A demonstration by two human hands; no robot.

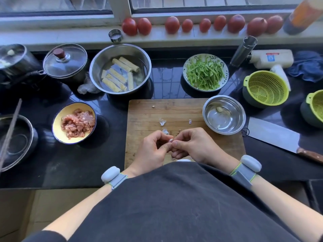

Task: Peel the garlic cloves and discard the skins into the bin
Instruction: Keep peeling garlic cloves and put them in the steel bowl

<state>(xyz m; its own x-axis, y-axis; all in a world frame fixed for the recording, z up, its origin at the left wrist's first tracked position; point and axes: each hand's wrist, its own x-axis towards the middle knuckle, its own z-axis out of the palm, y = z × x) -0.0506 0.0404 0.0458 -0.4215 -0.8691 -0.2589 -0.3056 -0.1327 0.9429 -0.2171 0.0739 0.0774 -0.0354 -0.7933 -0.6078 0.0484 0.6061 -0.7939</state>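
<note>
Over the near edge of the wooden cutting board (183, 110), my left hand (153, 151) and my right hand (194, 145) meet and pinch one small garlic clove (170, 140) between their fingertips. The clove is mostly hidden by the fingers. Loose bits of garlic skin (162, 122) lie on the board beyond my hands. A small steel bowl (209, 105) at the board's right corner holds a peeled clove (219, 109). No bin is in view.
A cleaver (274, 135) lies right of the board. A yellow bowl of sliced meat (76, 122) sits to the left. Behind stand a steel bowl of tofu rolls (120, 67), a plate of green strips (205, 72), a lidded pot (65, 62), green colanders (265, 88) and tomatoes (172, 25).
</note>
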